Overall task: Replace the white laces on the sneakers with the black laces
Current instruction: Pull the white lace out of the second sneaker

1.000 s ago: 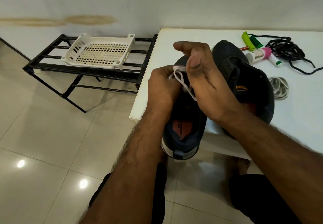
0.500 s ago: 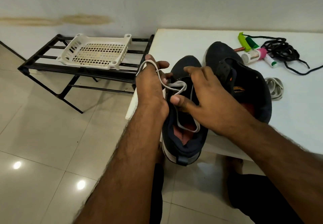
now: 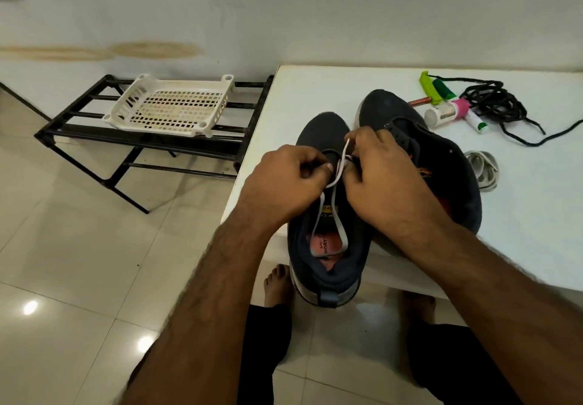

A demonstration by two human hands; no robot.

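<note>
Left hand (image 3: pixel 291 180): fingers curled, pinching the white lace (image 3: pixel 337 171) over the tongue of the near sneaker (image 3: pixel 325 265).
Right hand (image 3: pixel 381 174): also curled, gripping the same lace where it stands up between the two hands.
Near sneaker: its heel overhangs the counter (image 3: pixel 315 89) edge; a hard tug might drag it off onto the floor.
Lace slack: a loose loop trails into the shoe opening and could snag while being pulled through.
Far sneaker (image 3: pixel 441 164): just beside the near one, already unlaced.
Removed lace (image 3: pixel 481 169): bunched right of the far sneaker.
Black laces (image 3: pixel 492 104): tangled heap at the counter's back, near small bottles (image 3: pixel 441 112); likely needs untangling.
</note>
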